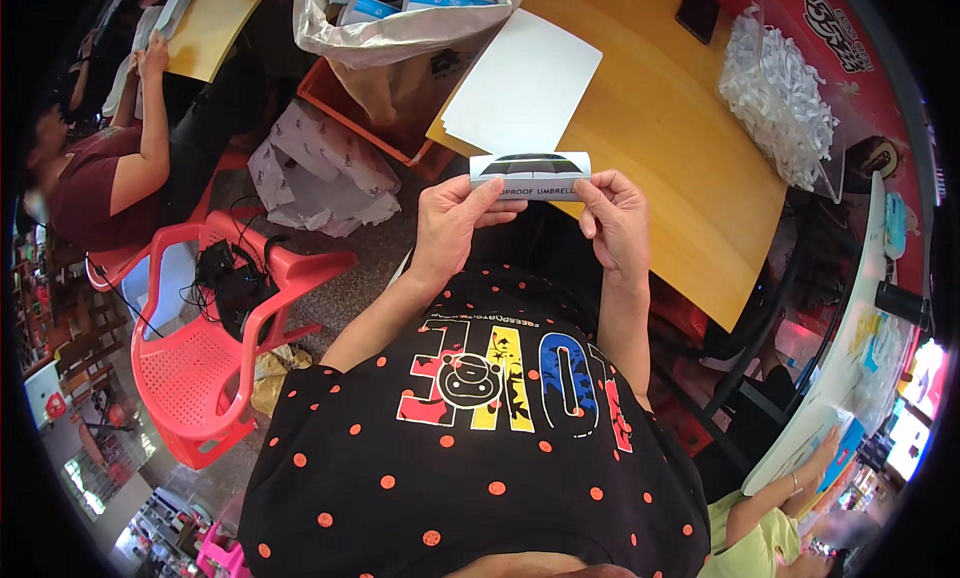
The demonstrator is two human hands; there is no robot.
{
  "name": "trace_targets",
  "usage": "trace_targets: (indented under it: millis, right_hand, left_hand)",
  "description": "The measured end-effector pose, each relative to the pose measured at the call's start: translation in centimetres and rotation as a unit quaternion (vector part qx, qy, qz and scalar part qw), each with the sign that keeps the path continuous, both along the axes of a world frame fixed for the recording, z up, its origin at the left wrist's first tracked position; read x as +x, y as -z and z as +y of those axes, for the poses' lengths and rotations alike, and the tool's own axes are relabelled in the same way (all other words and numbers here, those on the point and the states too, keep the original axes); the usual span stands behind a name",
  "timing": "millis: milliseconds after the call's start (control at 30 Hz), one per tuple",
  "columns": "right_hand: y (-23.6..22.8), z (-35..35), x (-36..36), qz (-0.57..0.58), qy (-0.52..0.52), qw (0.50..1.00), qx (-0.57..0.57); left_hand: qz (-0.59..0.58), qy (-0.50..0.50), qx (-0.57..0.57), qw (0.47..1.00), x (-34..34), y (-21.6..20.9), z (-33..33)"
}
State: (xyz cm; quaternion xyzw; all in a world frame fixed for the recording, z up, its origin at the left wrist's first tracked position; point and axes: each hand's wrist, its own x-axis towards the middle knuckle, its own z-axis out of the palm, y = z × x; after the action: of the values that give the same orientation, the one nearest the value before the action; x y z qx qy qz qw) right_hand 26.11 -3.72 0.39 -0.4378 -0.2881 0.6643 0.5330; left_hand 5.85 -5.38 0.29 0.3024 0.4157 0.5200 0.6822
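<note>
A curled printed paper sheet (530, 168) with a picture of a dark umbrella spans the gap between my two hands. My left hand (455, 223) pinches its left end, thumb on the near face and fingers behind. At the other end, my right hand (615, 216) grips it with thumb and fingers. The paper is held in front of my body, close to the table's near left edge. Just beyond it, a stack of white sheets (535, 78) lies on the yellow wooden table (690, 148).
Left of the table, a large white bag (400, 43) holding blue and white printed pieces stands over a red crate (330, 93). White paper strips (775, 93) fill a clear container at right. A phone (698, 13) lies farther back. Red chairs (195, 368) and co-workers are nearby.
</note>
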Motion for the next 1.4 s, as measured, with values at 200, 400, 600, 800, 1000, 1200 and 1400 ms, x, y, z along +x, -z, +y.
trace_targets:
  millis: [200, 400, 600, 800, 1000, 1200, 1400]
  right_hand:
    - [0.27, -0.06, -0.26, -0.004, -0.002, 1.0, -0.005]
    - [0.39, -0.2, -0.52, -0.017, -0.007, 1.0, -0.021]
    - [0.24, -0.16, -0.66, -0.008, -0.023, 0.999, -0.028]
    - [0.15, -0.17, -1.07, -0.022, -0.015, 0.999, -0.019]
    - [0.19, -0.05, -0.84, -0.046, -0.011, 0.999, 0.005]
    - [0.67, -0.05, -0.71, -0.057, 0.005, 0.998, 0.009]
    - [0.89, 0.01, -0.82, -0.051, 0.004, 0.999, 0.014]
  left_hand:
    - [0.007, -0.009, 0.002, 1.0, -0.21, -0.05, 0.07]
    - [0.012, -0.013, 0.005, 1.0, -0.32, 0.6, 0.15]
    - [0.02, -0.015, 0.006, 1.0, -0.25, 0.69, 0.21]
    - [0.018, 0.002, 0.002, 1.0, -0.17, 0.49, 0.31]
    - [-0.051, 0.024, -0.04, 0.998, 0.04, 0.62, 0.56]
    - [0.001, 0.044, -0.009, 0.999, 0.47, 0.74, 0.47]
    - [0.002, 0.047, -0.008, 0.999, 0.19, 0.86, 0.44]
